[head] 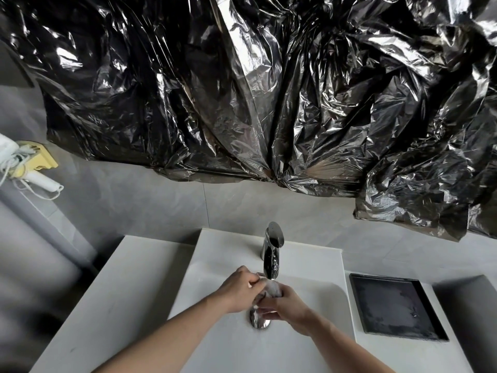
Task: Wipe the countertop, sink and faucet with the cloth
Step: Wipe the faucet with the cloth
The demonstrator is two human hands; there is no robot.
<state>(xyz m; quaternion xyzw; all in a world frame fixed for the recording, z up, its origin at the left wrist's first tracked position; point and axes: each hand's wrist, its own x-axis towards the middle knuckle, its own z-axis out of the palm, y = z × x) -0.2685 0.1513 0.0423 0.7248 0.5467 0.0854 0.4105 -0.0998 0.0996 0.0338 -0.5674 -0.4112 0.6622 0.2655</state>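
Observation:
A white sink basin (220, 343) is set into a white countertop (129, 286). A chrome faucet (272, 251) rises at the back of the basin, its spout reaching forward. Right under the spout, both hands grip a small bunched, wet-looking grey cloth (272, 289). My left hand (238, 292) holds its left side and my right hand (287, 308) holds its right and lower part. Partly hidden below the hands lies the chrome drain (259, 323).
A black square tray (395, 308) lies on the countertop to the right of the basin. Crinkled black plastic sheeting (255, 90) covers the wall above. A white hair dryer in a yellow holder (32, 162) hangs on the left wall.

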